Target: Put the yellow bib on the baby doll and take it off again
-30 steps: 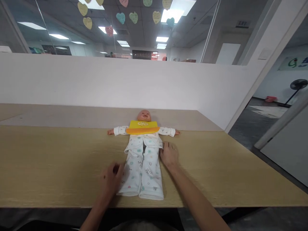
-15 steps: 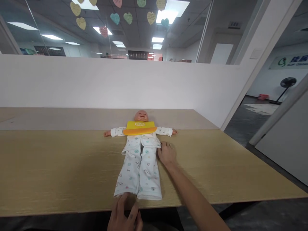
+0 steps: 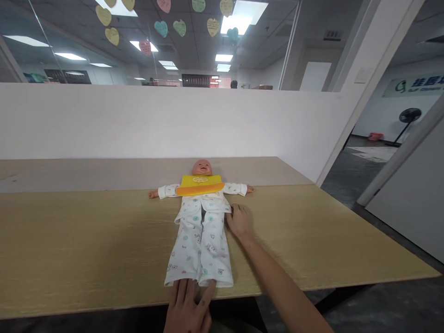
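A baby doll (image 3: 202,168) lies on its back with both arms stretched out. It wears a yellow bib (image 3: 200,183) with an orange lower edge, a white printed top (image 3: 207,202) and wide white printed trousers (image 3: 188,247). At the near end, my left hand (image 3: 189,309) reaches up from the table edge, fingers spread, its fingertips touching the trouser hems; whether they are inside the legs I cannot tell. My right hand (image 3: 240,220) rests on the table at the doll's side, its thumb side against the top's hem, fingers loosely apart.
The wooden table (image 3: 86,240) meets a low white wall (image 3: 138,122) with a glass panel above, dotted with heart-shaped notes (image 3: 161,28). To the right, past a doorway, stand a black fan (image 3: 410,115) and a red bucket (image 3: 375,136).
My left hand has moved up and slightly right, its fingers straightening from a loose curl to reach the trouser hems. My right hand has stayed beside the doll. The view has shifted slightly.
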Demonstrator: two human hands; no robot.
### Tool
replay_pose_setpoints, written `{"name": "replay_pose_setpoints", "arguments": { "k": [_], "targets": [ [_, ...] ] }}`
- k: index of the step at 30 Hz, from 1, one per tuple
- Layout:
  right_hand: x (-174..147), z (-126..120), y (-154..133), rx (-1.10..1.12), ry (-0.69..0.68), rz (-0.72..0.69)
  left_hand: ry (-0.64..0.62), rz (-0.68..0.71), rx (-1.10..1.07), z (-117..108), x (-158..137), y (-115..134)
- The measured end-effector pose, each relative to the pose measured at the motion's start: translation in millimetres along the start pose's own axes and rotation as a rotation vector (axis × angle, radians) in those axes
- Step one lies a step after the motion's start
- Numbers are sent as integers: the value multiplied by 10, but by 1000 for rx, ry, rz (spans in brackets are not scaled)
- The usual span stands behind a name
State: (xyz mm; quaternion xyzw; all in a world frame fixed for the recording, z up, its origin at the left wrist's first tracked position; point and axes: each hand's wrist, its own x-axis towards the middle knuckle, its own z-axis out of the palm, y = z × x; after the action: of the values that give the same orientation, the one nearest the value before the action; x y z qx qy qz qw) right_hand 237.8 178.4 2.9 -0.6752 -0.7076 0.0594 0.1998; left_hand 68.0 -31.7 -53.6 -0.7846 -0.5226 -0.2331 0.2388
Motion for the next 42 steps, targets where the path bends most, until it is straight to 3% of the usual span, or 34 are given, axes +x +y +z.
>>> {"name": "replay_pose_setpoints", "arguments": {
  "k": [9, 18, 32, 37, 42],
  "targets": [
    [-42, -12, -83, -117, -24, 25, 32, -149, 45, 66, 85, 298],
    [-14, 9, -79, -105, -45, 57, 35, -101, 64, 59, 67, 247],
    [-25, -21, -89, -136, -53, 60, 191, -149, -31, 3, 166, 294],
    [-36, -26, -85, -127, -46, 53, 167, -175, -87, -82, 264, 355],
    [-44, -24, -79, -117, -55, 59, 147, -208, -121, -16, 263, 404]
  ]
}}
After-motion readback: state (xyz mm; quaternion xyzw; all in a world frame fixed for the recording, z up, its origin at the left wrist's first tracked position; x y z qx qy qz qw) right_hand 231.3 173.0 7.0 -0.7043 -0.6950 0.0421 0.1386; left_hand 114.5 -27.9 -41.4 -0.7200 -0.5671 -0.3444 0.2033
